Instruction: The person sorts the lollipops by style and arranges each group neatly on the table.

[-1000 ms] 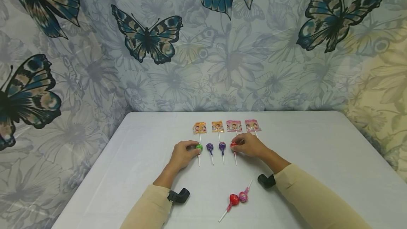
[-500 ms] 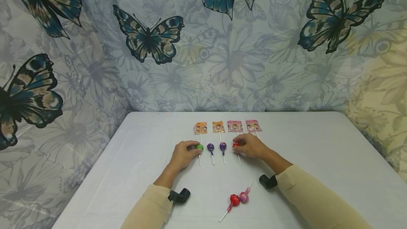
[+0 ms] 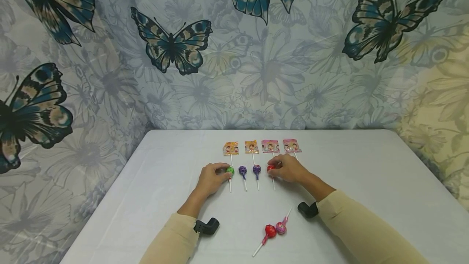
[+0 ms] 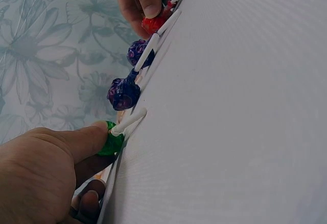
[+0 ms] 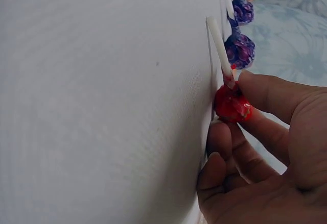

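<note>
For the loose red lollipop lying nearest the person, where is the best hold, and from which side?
Likely the white stick of the red lollipop, pinched from above at its free lower-left end. The stick lies flat and clear there, while the head touches the pink lollipop.

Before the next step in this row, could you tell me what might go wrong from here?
The right hand pinches the red lollipop close beside a purple lollipop; a nudge may knock that one askew. The left hand touches the green lollipop, whose round head may roll. A sleeve may sweep the two loose lollipops nearer the person.
</note>
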`<state>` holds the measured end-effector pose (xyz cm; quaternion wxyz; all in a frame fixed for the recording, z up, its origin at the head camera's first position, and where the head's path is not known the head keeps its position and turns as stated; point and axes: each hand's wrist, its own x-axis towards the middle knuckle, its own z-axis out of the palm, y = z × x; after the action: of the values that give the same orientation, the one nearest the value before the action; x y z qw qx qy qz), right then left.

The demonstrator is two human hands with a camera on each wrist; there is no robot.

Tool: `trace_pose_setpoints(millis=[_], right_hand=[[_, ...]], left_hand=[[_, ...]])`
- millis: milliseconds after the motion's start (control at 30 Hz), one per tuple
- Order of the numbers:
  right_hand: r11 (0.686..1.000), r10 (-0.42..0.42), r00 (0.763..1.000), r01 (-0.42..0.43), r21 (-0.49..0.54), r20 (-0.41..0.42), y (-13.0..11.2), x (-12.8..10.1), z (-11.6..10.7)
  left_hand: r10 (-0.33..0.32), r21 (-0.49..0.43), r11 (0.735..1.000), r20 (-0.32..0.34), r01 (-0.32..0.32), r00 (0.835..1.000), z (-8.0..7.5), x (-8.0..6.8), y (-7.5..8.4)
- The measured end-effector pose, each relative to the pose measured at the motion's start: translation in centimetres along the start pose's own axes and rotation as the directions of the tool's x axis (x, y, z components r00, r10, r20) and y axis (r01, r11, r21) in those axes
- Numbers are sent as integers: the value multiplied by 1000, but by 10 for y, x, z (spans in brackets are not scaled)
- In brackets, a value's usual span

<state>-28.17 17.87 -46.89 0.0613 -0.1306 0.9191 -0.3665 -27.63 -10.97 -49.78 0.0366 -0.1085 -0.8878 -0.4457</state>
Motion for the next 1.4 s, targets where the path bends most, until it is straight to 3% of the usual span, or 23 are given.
trace_pose_setpoints(millis=[367, 567, 833, 1400], right_hand=[[999, -39, 999, 39, -9, 8, -2, -4, -3], [1000, 11, 1000, -11, 29, -4, 0, -10, -6], [998, 5, 1000, -4, 63, -24, -2, -25, -15], [983, -160, 979, 169, 69, -129, -29, -78, -28]], left_hand=[[-18, 0, 1000, 4, 18, 1000, 1, 0, 1], [-15, -2, 1000, 5, 15, 1000, 0, 0, 2], [-20, -9, 1000, 12, 20, 1000, 0, 1, 1], [4, 8, 1000, 7, -4, 1000, 1, 0, 0]])
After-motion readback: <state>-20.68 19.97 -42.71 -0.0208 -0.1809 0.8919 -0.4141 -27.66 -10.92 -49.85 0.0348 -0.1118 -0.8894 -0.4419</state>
